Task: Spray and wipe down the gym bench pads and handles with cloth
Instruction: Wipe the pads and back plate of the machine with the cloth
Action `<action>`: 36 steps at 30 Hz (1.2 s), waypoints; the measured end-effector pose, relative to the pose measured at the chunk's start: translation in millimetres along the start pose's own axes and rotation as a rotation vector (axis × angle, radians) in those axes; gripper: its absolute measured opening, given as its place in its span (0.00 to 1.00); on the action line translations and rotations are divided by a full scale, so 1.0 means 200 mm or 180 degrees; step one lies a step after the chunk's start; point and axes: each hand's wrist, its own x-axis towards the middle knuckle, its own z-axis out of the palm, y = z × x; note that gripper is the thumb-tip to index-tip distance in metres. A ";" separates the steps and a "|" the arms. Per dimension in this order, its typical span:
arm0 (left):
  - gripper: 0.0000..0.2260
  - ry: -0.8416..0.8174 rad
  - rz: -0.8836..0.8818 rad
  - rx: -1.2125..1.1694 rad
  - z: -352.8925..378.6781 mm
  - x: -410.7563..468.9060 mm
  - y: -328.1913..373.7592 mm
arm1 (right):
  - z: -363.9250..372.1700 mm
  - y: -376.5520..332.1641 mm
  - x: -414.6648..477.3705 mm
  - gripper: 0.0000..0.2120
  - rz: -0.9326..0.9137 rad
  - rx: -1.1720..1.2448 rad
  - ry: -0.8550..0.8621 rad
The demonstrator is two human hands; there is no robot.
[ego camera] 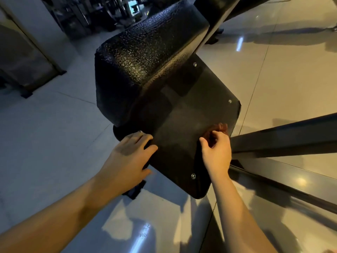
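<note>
Bracing backing board (pixel 191 125) edge with left hand (pixel 131 154) spread flat, probably steadying it; right hand (pixel 217 148) curled against board face, nothing visibly held. Textured pad (pixel 142 57) just beyond hands, untouched; cloth unseen.

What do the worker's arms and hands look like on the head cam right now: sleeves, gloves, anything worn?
The left forearm and right forearm are bare, with no sleeves in view. The left hand and right hand are ungloved. No watch, band or ring shows, though the light is dim.
</note>
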 end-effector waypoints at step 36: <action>0.26 0.0438 -0.0036 -0.0026 -0.01 0.06 0.01 | 0.04 0.09 -0.12 0.12 -0.0452 -0.0380 0.0293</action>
